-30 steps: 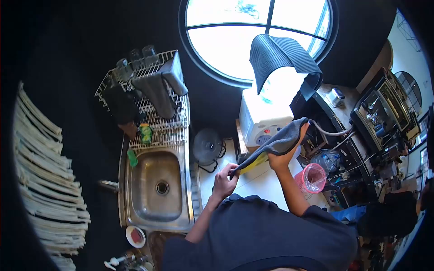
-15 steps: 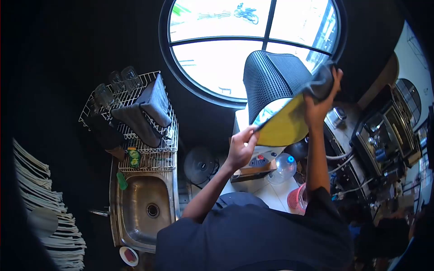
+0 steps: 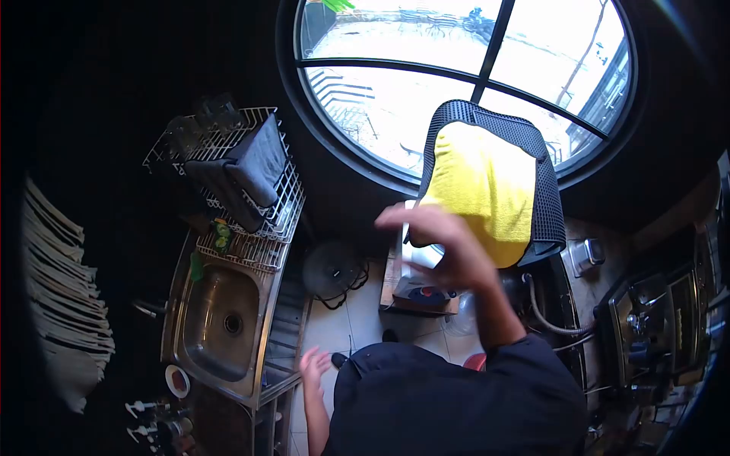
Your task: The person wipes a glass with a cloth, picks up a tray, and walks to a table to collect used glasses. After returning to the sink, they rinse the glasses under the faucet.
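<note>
A yellow cloth lies spread over a black ribbed mat that drapes over the water dispenser below the round window. My right hand hangs in the air just in front of the cloth's lower left edge, fingers apart, holding nothing. My left hand is down low by my side above the tiled floor, open and empty.
A steel sink with a green bottle stands at left, a wire dish rack with grey cloths behind it. A small black fan sits on the floor. An espresso machine stands on the counter at right.
The cloth was held up by both hands; now it lies yellow side out on the black mat. Both hands have let go, the left dropping to my side.
</note>
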A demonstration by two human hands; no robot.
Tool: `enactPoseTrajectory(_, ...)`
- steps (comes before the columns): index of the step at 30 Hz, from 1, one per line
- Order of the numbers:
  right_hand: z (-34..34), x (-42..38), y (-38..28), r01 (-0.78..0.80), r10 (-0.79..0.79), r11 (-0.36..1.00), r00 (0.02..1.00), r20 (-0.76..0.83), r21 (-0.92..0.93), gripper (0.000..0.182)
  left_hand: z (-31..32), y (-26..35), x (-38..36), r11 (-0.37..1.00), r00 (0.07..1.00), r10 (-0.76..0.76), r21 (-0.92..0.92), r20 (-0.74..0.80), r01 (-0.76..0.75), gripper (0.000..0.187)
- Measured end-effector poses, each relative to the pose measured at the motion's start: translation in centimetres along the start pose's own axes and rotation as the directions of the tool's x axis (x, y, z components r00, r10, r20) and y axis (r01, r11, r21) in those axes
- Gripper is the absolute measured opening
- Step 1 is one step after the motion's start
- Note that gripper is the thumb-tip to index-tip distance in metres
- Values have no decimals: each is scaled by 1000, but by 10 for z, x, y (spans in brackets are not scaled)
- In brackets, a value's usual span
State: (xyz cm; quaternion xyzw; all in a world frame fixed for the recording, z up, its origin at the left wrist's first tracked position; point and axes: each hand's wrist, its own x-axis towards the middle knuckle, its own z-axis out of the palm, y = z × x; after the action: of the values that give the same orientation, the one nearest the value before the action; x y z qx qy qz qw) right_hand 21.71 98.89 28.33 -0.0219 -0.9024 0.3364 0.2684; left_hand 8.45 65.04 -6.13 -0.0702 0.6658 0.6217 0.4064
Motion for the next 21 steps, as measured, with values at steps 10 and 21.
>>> enactPoseTrajectory(10,329,-101,9,-568,-154,670,524,837,479,47,-127,-106,-56,914,802,-169,-396,-573,-91,32)
enactPoseTrajectory(21,595,-165,-82,-924,221,344,250,943,165,36,-332,-196,-134,923,307,297,191,-904,-333,21)
